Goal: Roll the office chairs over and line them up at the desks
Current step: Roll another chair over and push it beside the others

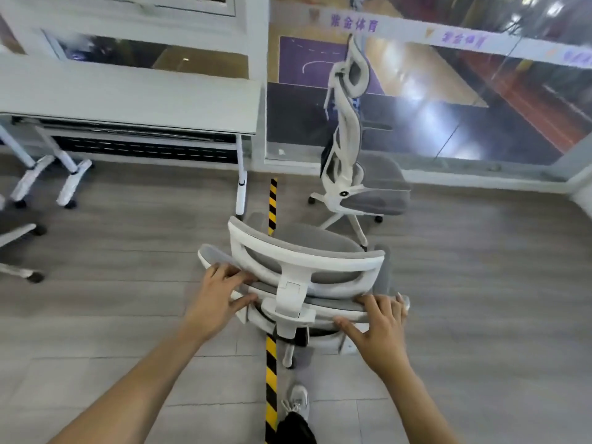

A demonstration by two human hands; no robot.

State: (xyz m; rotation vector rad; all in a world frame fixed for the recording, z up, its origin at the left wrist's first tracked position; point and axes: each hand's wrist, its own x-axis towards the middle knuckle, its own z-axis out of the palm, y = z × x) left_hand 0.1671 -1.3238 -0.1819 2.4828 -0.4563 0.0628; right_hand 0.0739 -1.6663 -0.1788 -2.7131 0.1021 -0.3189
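Observation:
A white-framed office chair with grey mesh (307,264) stands right in front of me, its back toward me. My left hand (221,296) grips the left end of the top of its backrest. My right hand (381,325) grips the right end of the same edge. A second white and grey chair (358,181) stands farther off by the glass wall, seen side-on with its seat pointing right. A white desk (128,97) stands at the upper left, its nearest leg (242,187) just beyond the held chair.
A yellow and black striped tape (271,363) runs along the grey plank floor under the held chair. White desk feet on castors (70,184) stand at the left. Part of another chair base (19,251) shows at the left edge. My shoe (296,402) is below.

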